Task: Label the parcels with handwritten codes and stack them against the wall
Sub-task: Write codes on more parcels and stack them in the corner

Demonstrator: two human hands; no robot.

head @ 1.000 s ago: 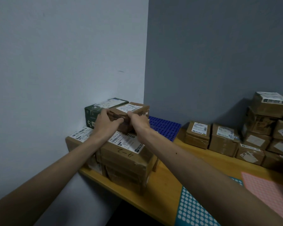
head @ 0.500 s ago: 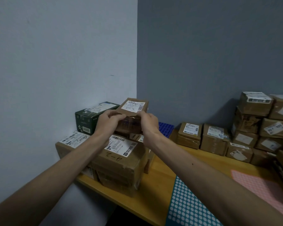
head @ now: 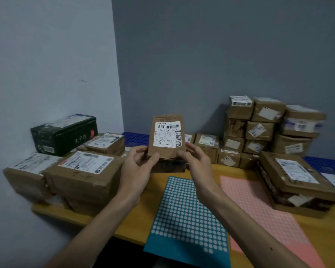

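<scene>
**A:** What are you holding?

**B:** A small brown parcel (head: 166,144). My left hand (head: 137,167) grips its lower left corner with the thumb on the front. My right hand (head: 196,163) grips the lower right side, fingers curled round the edge. I hold it upright in the air, clear of the worktop (head: 321,225), about midway between the left and right edges and nearer the far edge.

**A:** Can you read its label?

**B:** The white shipping label (head: 167,134) faces me, barcode at the top. Low on it are handwritten strokes that look like "3-3", though I can't be sure.

**A:** Where are the other parcels?

**B:** Brown parcels (head: 81,176) are stacked at the left edge against the pale wall, and one has a code written on its top. A dark green box (head: 64,134) sits on that stack beside the wall. More parcels (head: 267,130) are piled along the far edge against the grey wall. A large flat parcel (head: 296,180) lies near the right edge.

**A:** And under your arms?

**B:** A teal dotted sheet (head: 186,219) lies at the near edge, with a pink dotted sheet (head: 259,209) just beside it on the right. A blue pegged mat (head: 133,137) shows along the far edge behind my parcel.
</scene>
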